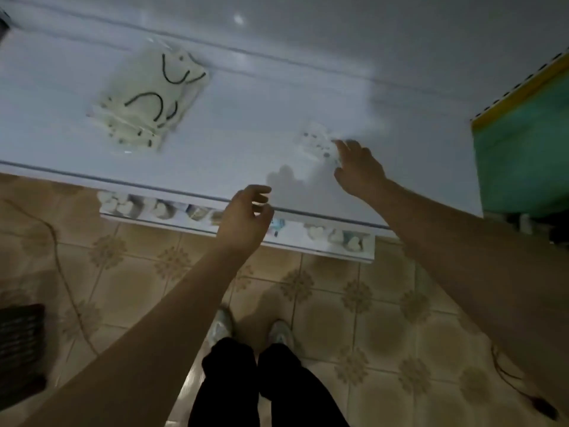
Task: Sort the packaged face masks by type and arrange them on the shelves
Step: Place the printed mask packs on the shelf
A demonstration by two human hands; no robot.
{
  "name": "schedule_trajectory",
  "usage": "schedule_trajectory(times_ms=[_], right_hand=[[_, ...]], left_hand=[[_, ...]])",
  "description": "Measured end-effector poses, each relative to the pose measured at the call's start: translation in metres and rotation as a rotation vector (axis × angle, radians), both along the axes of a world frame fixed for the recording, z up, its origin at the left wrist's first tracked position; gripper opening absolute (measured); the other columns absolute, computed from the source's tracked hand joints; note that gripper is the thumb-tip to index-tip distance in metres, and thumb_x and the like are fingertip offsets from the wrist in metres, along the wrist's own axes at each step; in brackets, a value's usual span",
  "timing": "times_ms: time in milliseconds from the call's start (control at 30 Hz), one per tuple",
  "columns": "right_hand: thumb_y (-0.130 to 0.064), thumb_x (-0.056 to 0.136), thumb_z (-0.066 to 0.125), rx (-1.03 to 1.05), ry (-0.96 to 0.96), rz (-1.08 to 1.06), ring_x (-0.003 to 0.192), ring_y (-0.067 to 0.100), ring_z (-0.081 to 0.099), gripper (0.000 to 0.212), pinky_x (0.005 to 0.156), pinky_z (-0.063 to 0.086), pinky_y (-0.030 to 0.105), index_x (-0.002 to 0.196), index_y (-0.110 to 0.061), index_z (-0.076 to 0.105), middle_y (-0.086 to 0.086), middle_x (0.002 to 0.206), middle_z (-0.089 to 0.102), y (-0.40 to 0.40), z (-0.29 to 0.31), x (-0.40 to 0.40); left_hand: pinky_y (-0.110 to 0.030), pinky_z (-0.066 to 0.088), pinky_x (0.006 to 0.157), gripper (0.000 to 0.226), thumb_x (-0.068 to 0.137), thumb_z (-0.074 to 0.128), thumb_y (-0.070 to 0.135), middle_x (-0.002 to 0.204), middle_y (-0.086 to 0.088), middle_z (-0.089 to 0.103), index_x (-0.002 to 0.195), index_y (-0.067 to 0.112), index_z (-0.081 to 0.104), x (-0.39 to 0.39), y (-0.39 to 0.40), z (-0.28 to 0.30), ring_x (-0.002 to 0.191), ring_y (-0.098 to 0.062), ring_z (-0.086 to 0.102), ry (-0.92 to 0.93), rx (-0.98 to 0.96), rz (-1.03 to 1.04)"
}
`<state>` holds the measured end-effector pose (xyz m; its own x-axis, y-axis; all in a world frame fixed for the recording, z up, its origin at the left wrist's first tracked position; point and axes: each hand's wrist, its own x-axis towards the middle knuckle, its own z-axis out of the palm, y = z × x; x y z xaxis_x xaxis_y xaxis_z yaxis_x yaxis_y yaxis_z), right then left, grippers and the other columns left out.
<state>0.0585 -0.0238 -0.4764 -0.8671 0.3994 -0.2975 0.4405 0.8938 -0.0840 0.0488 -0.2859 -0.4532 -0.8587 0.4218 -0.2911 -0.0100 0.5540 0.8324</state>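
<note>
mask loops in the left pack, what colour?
Black loops on pale cream masks; head view, blurred.

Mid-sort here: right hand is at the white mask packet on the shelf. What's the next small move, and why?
Probably close the right hand on the white mask packet and lift it. Its fingertips are at the packet's edge, though blur hides whether they grip it yet. The left hand hovers loosely curled and holds nothing, over the white shelf's front edge. The packet lies apart from the stack of black-looped mask packets further left.
</note>
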Motion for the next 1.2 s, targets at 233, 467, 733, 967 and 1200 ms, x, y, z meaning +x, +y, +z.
schedule_trajectory(times_ms=[233, 467, 733, 967, 1200], right_hand=[[-0.003, 0.089, 0.051, 0.155, 0.139, 0.036, 0.099, 0.033, 0.06, 0.019, 0.07, 0.046, 0.036, 0.106, -0.007, 0.06, 0.015, 0.112, 0.06, -0.018, -0.052, 0.014], [-0.031, 0.088, 0.06, 0.025, 0.058, 0.159, 0.124, 0.039, 0.044, 0.066, 0.094, 0.042, 0.044, 0.146, -0.011, 0.036, 0.017, 0.148, 0.036, -0.036, -0.038, 0.034], [-0.029, 0.079, 0.077, -0.314, -0.013, -0.341, 0.102, 0.031, 0.061, 0.038, 0.071, 0.046, 0.028, 0.1, -0.002, 0.059, 0.015, 0.099, 0.063, -0.028, -0.051, 0.012], [-0.023, 0.079, 0.079, -0.825, 0.123, -0.141, 0.07, 0.016, 0.064, 0.027, 0.059, 0.051, 0.02, 0.1, -0.012, 0.065, 0.005, 0.09, 0.068, -0.097, 0.032, 0.065], [-0.067, 0.081, 0.054, -0.701, 0.316, 0.153, 0.068, 0.009, 0.064, 0.043, 0.064, 0.053, 0.035, 0.101, -0.029, 0.058, -0.009, 0.083, 0.067, -0.154, 0.235, 0.114]], left_hand=[[-0.046, 0.056, 0.096, 0.028, 0.099, 0.054, 0.017, 0.11, -0.006, 0.067, 0.125, 0.017, 0.061, 0.004, 0.015, -0.044, 0.102, -0.025, 0.068, -0.284, 0.105, 0.195], [-0.037, 0.053, 0.096, 0.028, 0.103, 0.053, 0.031, 0.115, -0.014, 0.063, 0.116, 0.006, 0.053, -0.002, 0.022, -0.016, 0.102, -0.029, 0.064, -0.762, 0.217, 0.398], [-0.035, 0.054, 0.094, 0.02, 0.103, 0.053, 0.025, 0.116, -0.015, 0.063, 0.111, 0.007, 0.055, 0.005, 0.024, -0.041, 0.103, -0.027, 0.064, -0.715, 0.204, 0.4], [-0.03, 0.058, 0.086, 0.052, 0.088, 0.075, 0.036, 0.12, -0.009, 0.072, 0.129, 0.008, 0.061, 0.013, -0.004, 0.001, 0.106, -0.024, 0.072, -0.63, 0.404, 0.375], [-0.022, 0.055, 0.059, 0.012, 0.093, 0.067, 0.011, 0.082, -0.008, 0.076, 0.093, 0.0, 0.071, 0.025, -0.079, 0.205, 0.066, -0.017, 0.072, -0.304, 0.468, 0.138]])
